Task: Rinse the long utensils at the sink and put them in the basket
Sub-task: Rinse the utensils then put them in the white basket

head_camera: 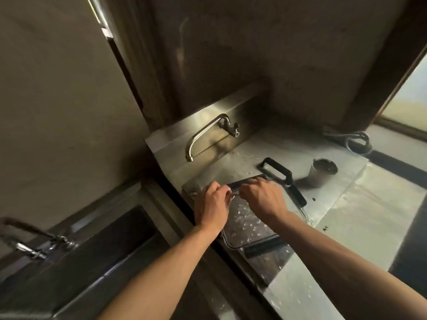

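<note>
The basket [251, 222], a wire frame with black handles, lies on the steel counter [360, 204] at its left edge, beside the dark sink [111, 245]. Left hand [211, 202] and right hand [263, 197] both curl round its far rim bar. A metal cup [322, 172] stands near the counter's back right; the faucet [203, 135] overhangs the back edge.

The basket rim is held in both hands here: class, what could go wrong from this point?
1. Both hands, left and right, hold the basket by one thin rim wire; wet metal could slip from the fingers.
2. The basket sits at the counter edge beside the dark sink; a tug might tip it in.
3. A black-handled utensil and a metal cup stand close behind; swinging the basket could knock them.
</note>
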### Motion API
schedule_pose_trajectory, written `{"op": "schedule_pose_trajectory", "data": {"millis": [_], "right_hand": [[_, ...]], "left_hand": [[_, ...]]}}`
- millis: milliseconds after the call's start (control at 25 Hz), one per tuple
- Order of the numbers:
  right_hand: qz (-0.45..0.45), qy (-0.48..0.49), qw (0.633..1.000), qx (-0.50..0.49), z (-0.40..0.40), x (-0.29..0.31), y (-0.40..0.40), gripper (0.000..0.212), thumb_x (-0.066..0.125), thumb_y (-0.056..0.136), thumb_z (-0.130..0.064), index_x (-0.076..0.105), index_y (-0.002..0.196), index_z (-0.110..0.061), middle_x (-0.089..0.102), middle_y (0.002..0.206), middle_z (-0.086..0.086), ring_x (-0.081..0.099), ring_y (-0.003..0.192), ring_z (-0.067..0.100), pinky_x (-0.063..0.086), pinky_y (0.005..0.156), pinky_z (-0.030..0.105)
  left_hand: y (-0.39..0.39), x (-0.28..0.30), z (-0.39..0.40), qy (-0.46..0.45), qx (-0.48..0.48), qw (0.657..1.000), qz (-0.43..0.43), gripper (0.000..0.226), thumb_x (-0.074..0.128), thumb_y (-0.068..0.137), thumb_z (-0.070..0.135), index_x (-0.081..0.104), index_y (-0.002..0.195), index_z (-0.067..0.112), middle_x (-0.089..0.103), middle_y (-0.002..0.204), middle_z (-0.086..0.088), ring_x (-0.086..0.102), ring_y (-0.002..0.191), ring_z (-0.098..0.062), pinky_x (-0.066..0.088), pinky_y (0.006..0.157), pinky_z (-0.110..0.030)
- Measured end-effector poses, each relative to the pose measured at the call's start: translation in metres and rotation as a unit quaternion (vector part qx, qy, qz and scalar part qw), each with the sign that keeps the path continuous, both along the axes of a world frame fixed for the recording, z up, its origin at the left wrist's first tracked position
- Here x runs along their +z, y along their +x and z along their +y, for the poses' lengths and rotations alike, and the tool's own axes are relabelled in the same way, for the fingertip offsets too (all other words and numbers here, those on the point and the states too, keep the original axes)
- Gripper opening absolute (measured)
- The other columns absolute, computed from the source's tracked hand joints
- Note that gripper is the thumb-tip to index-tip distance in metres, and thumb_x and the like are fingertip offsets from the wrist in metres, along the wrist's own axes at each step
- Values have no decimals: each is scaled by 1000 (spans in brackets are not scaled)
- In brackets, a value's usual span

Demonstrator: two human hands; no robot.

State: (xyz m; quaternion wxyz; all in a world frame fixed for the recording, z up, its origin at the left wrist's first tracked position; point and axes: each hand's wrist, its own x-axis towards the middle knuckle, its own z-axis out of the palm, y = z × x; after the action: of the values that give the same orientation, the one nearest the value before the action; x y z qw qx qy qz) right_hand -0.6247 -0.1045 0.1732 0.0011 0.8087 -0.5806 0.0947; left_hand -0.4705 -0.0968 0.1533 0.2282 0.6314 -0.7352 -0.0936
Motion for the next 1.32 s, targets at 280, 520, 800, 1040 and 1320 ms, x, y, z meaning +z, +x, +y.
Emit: {"op": "schedule_pose_trajectory", "data": {"millis": [280,520,800,1040,1320], "right_hand": [[39,6,969,243,8,1,164,21,49,96,-31,66,108,-26,64,109,-4,55,101,22,46,57,35],[19,15,946,322,68,-20,304,24,48,97,-39,62,115,-31,57,119,-5,50,108,21,48,62,34],[-334,413,847,-13,129,-61,399,31,65,87,-48,76,97,-21,73,83,-4,61,71,13,50,65,29],[-456,443,767,-82,131,-81,429,9,74,84,-20,77,88,-14,71,72,-7,53,58,7,37,38,14],[-490,468,730,-93,119,-105,444,8,80,76,-19,72,75,-19,60,50,-15,51,50,2,37,40,15]], "left_hand": [[176,-5,63,33,79,992,-96,15,55,91,25,69,97,23,66,96,3,57,95,-21,48,78,-39],[302,-15,149,106,207,973,-6,18,53,89,15,69,96,18,65,97,-6,60,96,-27,45,77,-38],[389,-40,220,168,290,941,53,14,58,88,12,72,91,16,72,99,-7,64,95,-28,48,78,-34],[411,-66,237,180,284,938,84,14,58,87,10,71,88,15,72,98,-5,63,95,-25,47,80,-31],[419,-87,227,166,288,939,92,13,59,88,13,71,89,17,70,97,-5,62,92,-25,46,78,-32]]}}
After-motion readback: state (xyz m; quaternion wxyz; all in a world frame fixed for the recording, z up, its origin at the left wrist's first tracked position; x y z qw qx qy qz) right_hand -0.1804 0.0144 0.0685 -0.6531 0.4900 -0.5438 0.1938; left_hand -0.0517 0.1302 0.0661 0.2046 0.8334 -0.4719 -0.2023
